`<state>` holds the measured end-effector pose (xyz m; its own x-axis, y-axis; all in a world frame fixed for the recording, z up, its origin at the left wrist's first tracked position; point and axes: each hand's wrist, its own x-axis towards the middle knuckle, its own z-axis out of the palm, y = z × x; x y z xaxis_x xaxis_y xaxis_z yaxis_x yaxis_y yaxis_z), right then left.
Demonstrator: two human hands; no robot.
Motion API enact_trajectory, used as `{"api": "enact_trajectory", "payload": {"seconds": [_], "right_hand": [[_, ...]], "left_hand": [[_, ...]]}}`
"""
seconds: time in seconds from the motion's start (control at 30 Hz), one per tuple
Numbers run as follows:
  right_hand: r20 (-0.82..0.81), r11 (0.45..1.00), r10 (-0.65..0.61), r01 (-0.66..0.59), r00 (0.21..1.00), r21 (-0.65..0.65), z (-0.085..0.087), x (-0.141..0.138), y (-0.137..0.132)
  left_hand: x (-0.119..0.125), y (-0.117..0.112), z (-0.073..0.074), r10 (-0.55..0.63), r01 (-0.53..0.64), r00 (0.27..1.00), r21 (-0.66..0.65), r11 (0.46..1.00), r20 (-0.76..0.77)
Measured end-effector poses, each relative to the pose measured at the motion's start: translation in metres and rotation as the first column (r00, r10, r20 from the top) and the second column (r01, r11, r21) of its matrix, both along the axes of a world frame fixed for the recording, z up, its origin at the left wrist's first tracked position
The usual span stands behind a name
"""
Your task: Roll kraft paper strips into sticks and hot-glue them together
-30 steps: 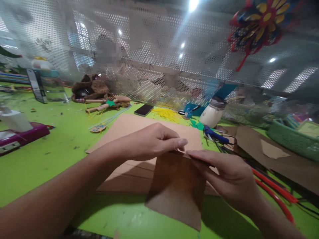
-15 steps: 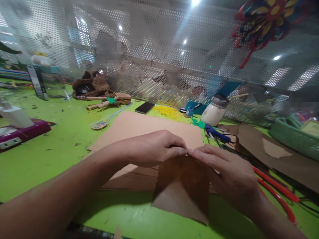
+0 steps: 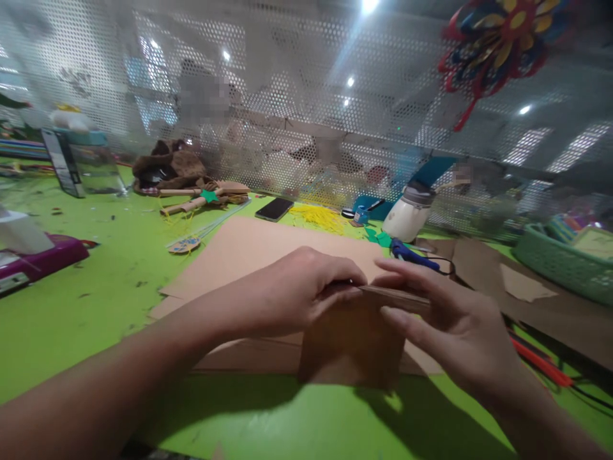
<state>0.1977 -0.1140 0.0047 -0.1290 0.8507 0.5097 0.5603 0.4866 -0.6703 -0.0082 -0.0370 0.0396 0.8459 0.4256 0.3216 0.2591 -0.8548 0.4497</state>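
A folded piece of brown cardboard (image 3: 352, 342) stands almost upright on the green table (image 3: 96, 294), in front of a large flat cardboard sheet (image 3: 249, 249). My left hand (image 3: 306, 291) is closed on the top left of the folded piece, thumb and fingers pinching its upper edge. My right hand (image 3: 450, 319) grips the same top edge from the right, with fingers on both sides of it. The two hands almost touch at the middle of the edge.
A black phone (image 3: 274, 209), yellow strips (image 3: 320, 217), a white jar (image 3: 407, 214) and a blue glue gun (image 3: 412, 254) lie behind the sheet. Red cables (image 3: 541, 364) and brown paper (image 3: 531, 294) are at the right, with a green basket (image 3: 560, 262). A pink device (image 3: 33, 259) sits at the left. A perforated metal screen (image 3: 287, 96) closes the back.
The folded cardboard has been tipped from slanting toward me to nearly upright, and its lower edge moved away from me. My right hand has shifted along the top edge and its fingers have spread.
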Motion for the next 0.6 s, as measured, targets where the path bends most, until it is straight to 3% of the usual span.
{"api": "enact_trajectory", "payload": {"seconds": [0.13, 0.3, 0.43, 0.6], "right_hand": [[0.022, 0.997, -0.074, 0.075, 0.997, -0.018, 0.0065, 0.0026, 0.0032], [0.047, 0.997, -0.071, 0.069, 0.996, 0.042, 0.0085, 0.0, 0.0041], [0.03, 0.994, -0.077, 0.074, 0.997, 0.083, 0.0071, -0.0008, 0.0021], [0.025, 0.994, -0.056, 0.053, 0.998, 0.1, 0.0061, -0.0008, 0.0011]], "left_hand": [[0.0009, 0.0001, -0.0041, 0.008, -0.018, 0.998, 0.154, 0.988, 0.067], [0.0022, 0.0004, -0.0081, 0.021, -0.037, 0.997, 0.234, 0.972, 0.073], [0.0026, -0.0012, -0.0078, 0.038, -0.053, 0.997, 0.219, 0.974, 0.073], [0.0017, -0.0003, -0.0051, 0.062, -0.07, 0.995, 0.109, 0.992, 0.075]]}}
